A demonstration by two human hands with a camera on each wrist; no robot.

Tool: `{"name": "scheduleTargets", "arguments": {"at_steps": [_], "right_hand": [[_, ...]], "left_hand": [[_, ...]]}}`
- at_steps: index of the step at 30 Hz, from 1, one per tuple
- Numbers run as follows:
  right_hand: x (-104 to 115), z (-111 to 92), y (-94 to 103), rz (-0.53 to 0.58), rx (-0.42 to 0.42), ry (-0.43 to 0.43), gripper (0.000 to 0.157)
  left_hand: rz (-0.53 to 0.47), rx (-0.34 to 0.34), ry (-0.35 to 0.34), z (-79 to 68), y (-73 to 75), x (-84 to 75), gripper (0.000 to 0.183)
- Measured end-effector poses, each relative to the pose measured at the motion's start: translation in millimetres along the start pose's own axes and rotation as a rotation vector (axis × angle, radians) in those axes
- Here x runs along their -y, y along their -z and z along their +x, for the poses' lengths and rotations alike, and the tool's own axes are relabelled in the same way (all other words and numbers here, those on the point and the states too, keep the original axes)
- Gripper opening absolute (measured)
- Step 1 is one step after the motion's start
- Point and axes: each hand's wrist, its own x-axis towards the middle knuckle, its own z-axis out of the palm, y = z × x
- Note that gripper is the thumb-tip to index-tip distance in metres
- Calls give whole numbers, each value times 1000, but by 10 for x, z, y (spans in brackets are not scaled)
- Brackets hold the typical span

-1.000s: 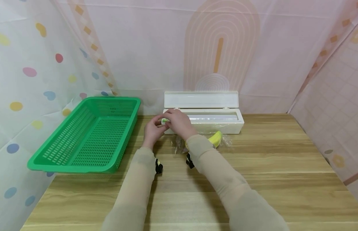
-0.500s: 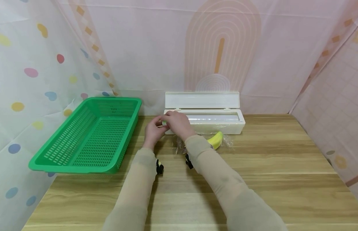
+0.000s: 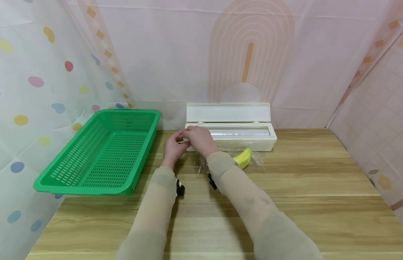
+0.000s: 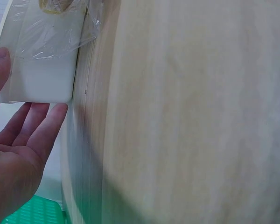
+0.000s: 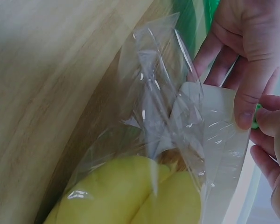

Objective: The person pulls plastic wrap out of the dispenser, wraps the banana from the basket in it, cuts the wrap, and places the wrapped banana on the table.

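Observation:
A white cling film dispenser (image 3: 264, 145) stands at the back of the table, its lid (image 3: 229, 112) raised. My left hand (image 3: 173, 148) grips its left end, thumb over the top edge and fingers against the end face in the left wrist view. My right hand (image 3: 201, 140) reaches across to the same end and pinches a small green slider (image 5: 257, 115), which the fingers mostly cover. In front of the dispenser lie bananas (image 5: 126, 191) under clear cling film (image 5: 149, 93) that runs up the dispenser's front. The right forearm hides part of them in the head view.
A green perforated basket (image 3: 131, 186) stands on the left of the wooden table (image 3: 318, 216). Patterned cloth (image 3: 175, 54) hangs close behind the dispenser and along both sides. A black wrist camera (image 3: 180, 188) sits below the left hand.
Both hands stay at the dispenser's left end. The right fingers have shifted slightly, and the green slider seen between them earlier is now covered in the head view.

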Motion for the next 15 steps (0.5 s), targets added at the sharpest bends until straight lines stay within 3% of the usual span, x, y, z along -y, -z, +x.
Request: {"name": "scheduleTargets", "arguments": {"at_steps": [15], "right_hand": [[20,35,-13,-70,5,-35,20]], "left_hand": [[27,-4,0,-11,2,-28,54]]}}
